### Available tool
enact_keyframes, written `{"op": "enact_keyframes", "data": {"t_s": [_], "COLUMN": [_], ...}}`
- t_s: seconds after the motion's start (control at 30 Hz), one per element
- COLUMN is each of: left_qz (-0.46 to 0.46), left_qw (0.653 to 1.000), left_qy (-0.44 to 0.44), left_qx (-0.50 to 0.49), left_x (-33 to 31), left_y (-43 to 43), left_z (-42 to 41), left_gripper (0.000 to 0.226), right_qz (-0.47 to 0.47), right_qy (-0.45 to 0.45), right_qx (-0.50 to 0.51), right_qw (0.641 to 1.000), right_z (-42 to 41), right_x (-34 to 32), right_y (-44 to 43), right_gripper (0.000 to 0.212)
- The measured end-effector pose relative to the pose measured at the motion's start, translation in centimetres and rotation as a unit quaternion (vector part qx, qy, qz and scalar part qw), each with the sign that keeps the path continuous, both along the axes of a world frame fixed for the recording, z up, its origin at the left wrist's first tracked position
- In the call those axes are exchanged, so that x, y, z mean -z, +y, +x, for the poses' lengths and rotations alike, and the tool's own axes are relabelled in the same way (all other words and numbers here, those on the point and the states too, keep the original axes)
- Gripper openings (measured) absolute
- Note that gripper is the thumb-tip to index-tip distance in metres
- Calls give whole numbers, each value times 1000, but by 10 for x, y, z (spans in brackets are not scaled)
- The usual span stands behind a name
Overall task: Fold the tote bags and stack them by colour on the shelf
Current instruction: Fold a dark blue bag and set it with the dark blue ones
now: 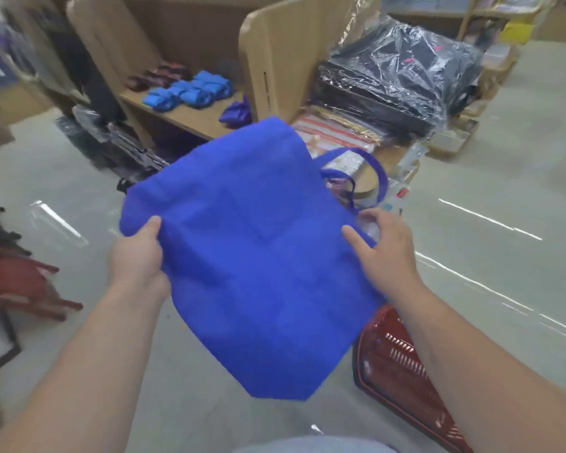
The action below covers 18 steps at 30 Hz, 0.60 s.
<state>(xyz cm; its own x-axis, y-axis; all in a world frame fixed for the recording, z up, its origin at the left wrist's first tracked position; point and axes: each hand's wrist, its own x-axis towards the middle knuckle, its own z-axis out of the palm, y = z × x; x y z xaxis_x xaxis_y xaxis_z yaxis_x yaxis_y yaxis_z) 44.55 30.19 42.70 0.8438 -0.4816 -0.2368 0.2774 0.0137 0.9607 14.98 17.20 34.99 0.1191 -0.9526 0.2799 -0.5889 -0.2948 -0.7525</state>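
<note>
Your bag (249,256) hides the fingers of your left hand (138,256) and part of the basket (402,371), which the bottom edge cuts. The dark goods (118,142) at left are blurred.

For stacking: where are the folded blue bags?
Head view, upper left: folded blue bags on the wooden shelf, between dark red bags and a purple bag.

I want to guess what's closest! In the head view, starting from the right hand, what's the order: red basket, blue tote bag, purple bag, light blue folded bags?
1. Blue tote bag: held by the right hand.
2. Red basket: on the floor, just below.
3. Purple bag: on the shelf ahead.
4. Light blue folded bags: farther left on that shelf.
</note>
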Motion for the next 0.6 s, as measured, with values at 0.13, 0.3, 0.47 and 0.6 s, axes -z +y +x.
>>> {"op": "enact_keyframes", "data": {"t_s": [0.13,0.3,0.47,0.6], "left_qz": [-15,6,-63,-52], "left_qw": [992,972,920,898], "left_qy": [82,186,271,265], "left_qx": [-93,-144,-277,-347], "left_x": [-2,22,49,54], "left_y": [41,67,79,79], "left_z": [83,161,209,225], "left_gripper": [14,23,37,35], "right_qz": [197,550,596,606], "right_qy": [-29,-257,-250,-267], "right_qx": [47,-122,-134,-109], "right_qw": [979,785,752,741], "right_z": [41,129,223,262], "right_x": [25,17,13,21], "right_y": [36,63,93,84], "right_gripper": [78,109,54,46]}}
